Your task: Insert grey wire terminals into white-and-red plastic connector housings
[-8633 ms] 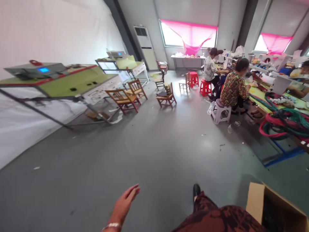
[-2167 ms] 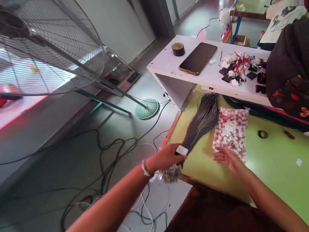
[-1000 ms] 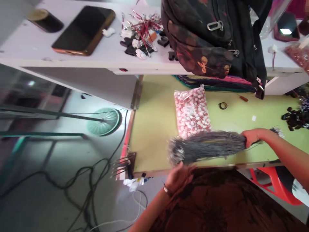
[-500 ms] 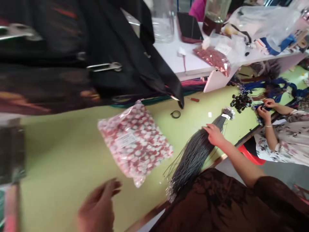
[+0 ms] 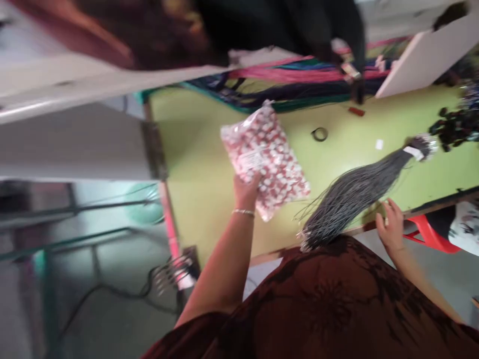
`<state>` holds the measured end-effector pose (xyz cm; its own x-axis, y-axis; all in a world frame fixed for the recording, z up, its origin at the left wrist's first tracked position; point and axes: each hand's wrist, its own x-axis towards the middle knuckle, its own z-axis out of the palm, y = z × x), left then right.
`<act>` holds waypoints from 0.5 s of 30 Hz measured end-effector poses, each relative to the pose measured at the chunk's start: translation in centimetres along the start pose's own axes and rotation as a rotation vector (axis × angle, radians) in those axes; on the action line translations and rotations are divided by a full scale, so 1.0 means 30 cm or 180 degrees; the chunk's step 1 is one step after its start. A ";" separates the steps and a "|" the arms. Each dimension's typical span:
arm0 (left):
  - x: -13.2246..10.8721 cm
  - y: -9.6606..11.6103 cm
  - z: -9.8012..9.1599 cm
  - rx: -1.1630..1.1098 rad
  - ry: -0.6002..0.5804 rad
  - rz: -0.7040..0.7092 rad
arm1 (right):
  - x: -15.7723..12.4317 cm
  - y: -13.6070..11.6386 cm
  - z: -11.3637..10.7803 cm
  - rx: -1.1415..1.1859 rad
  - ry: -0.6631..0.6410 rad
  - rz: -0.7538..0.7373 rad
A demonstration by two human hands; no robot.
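My left hand [image 5: 245, 189] grips the near left edge of a clear plastic bag of small red and white connectors [image 5: 267, 159], which lies on the green table [image 5: 194, 164]. A long bundle of thin grey wires [image 5: 355, 192] lies slanted to the right of the bag, its loose ends hanging over the table's front edge. At that front edge, just right of the bundle, my right hand [image 5: 391, 227] rests with fingers curled and touches no wire.
Coils of pink, teal and dark cable [image 5: 295, 80] lie under a white shelf [image 5: 422, 60] at the back. A small black ring [image 5: 319, 133], a red tool [image 5: 355, 111] and black parts [image 5: 456, 124] lie on the table. A red stool [image 5: 430, 234] stands right.
My left hand has reached forward and taken hold of the connector bag. My right hand has let go of the wire bundle and dropped back to the table edge. The view swung left.
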<state>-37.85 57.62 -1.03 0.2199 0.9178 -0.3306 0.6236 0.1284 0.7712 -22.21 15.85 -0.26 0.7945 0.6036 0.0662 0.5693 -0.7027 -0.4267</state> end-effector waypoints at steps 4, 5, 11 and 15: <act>0.060 -0.062 -0.022 -0.0313 0.0333 0.0025 | -0.094 -0.023 0.011 0.0161 -0.0165 -0.0139; 0.074 -0.068 -0.027 -0.0344 0.0340 0.0143 | -0.117 -0.046 0.013 0.0216 -0.0236 -0.0207; 0.152 -0.071 -0.073 -0.0251 0.0217 0.0271 | -0.200 -0.179 0.041 0.0478 -0.0636 -0.0415; 0.199 -0.072 -0.135 -0.0120 0.0044 0.0476 | -0.216 -0.218 0.051 0.0400 -0.0847 -0.0528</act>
<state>-40.92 64.34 -2.45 0.2976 0.9328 -0.2032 0.5559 0.0036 0.8312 -31.42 17.12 0.73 0.6008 0.7947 -0.0866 0.6427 -0.5447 -0.5387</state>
